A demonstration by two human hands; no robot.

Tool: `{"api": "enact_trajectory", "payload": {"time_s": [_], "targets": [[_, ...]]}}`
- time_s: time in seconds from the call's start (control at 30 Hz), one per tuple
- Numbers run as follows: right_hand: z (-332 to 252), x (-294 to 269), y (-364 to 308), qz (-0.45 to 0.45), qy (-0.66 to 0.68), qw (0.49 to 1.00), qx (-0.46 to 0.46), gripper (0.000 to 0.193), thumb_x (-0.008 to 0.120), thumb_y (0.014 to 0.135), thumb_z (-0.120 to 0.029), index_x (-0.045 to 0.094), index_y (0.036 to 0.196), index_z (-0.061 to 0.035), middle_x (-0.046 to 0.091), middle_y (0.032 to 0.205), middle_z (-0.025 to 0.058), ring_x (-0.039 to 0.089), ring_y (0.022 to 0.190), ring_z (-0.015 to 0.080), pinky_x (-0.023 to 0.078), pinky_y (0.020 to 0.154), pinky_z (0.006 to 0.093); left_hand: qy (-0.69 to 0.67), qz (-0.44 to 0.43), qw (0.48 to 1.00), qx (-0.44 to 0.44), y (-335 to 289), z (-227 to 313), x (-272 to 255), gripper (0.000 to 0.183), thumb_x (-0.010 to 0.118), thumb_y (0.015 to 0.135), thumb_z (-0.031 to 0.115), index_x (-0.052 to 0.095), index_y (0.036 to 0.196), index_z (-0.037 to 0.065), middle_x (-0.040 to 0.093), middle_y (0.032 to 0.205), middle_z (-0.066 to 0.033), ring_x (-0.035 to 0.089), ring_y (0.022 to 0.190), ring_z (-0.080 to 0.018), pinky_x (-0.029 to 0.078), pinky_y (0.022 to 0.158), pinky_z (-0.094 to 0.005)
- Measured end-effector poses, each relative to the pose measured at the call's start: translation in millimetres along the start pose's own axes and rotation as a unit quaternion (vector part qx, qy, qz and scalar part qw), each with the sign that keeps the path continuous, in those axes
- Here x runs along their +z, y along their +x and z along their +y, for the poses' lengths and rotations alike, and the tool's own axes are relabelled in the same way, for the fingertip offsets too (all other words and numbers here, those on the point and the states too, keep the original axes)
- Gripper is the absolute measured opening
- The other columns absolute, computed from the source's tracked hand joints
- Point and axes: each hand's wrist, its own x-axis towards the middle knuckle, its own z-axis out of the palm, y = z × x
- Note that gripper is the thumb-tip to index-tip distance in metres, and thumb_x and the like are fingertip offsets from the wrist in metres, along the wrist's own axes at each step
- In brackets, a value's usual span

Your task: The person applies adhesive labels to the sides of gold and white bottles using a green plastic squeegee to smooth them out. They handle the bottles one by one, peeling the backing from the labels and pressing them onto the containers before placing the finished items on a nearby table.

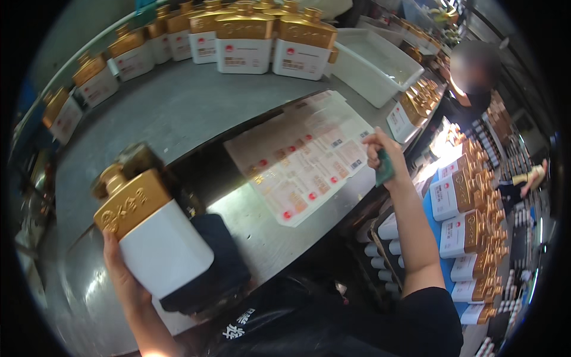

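Observation:
At the lower left, my left hand (121,268) is closed around the near side of a bottle (169,247) with a gold embossed top and a plain white body. The bottle is tilted against a dark block (223,256); whether it rests on the block I cannot tell. My right hand (383,149) is curled round a small green flat piece (385,169) that looks like a scraper. It hovers by the right corner of a translucent sheet of printed labels (303,160), which carries red dots and gold print. The sheet lies flat on the metal table.
Finished-looking gold and white bottles (244,53) line the far edge of the metal table (178,113). A white plastic tub (376,62) stands at the back right. More bottles (458,190) are stacked on my right, and another person (473,83) sits beyond.

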Motion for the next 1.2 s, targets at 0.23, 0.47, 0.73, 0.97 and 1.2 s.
{"api": "enact_trajectory", "payload": {"time_s": [0.23,0.47,0.73,0.97,1.2], "targets": [[35,-9,82,-0.063,-0.630,0.740,-0.228,0.026,0.055,0.090,-0.017,0.067,0.112,-0.0125,0.060,0.078,0.0051,0.064,0.074,0.0203,0.050,0.065,0.0352,-0.010,0.036,0.996,-0.076,-2,15,-24,0.085,0.065,0.088,0.052,0.027,0.148,0.005,0.048,0.136,-0.0165,0.053,0.122,-0.0236,0.045,0.101,-0.0363],[32,-25,147,0.023,-0.832,0.532,-0.157,0.032,0.051,0.091,-0.017,0.064,0.119,-0.0229,0.064,0.092,0.0138,0.066,0.087,0.0302,0.053,0.072,0.0433,0.370,0.074,0.917,0.129,0,32,23,0.037,0.057,0.097,0.022,0.056,0.121,-0.005,0.063,0.112,-0.0156,0.063,0.094,-0.0214,0.054,0.079,-0.0362],[20,-73,223,0.033,-0.708,0.706,0.001,0.040,0.071,0.078,-0.048,0.066,0.095,-0.0117,0.069,0.094,0.0151,0.066,0.091,0.0331,0.050,0.077,0.0438,0.432,0.164,0.883,0.085,-13,32,4,0.036,0.058,0.096,0.020,0.057,0.123,-0.003,0.062,0.119,-0.0157,0.061,0.102,-0.0225,0.051,0.086,-0.0391],[20,-57,220,0.153,-0.766,0.603,-0.164,0.023,0.062,0.086,-0.028,0.065,0.092,-0.0066,0.068,0.087,0.0204,0.067,0.086,0.0349,0.051,0.073,0.0444,0.465,0.187,0.862,0.074,-30,31,-20,0.035,0.058,0.096,0.019,0.058,0.125,-0.002,0.061,0.126,-0.0157,0.059,0.109,-0.0234,0.048,0.091,-0.0416],[-25,-1,120,0.206,-0.818,0.450,-0.295,0.019,0.055,0.094,-0.029,0.057,0.095,-0.0106,0.067,0.073,0.0177,0.067,0.068,0.0366,0.050,0.056,0.0471,0.355,-0.095,0.924,0.105,-61,11,-10,0.146,0.095,0.050,0.037,-0.002,0.154,0.002,0.016,0.157,-0.0204,0.032,0.138,-0.0311,0.026,0.114,-0.0396]]}}
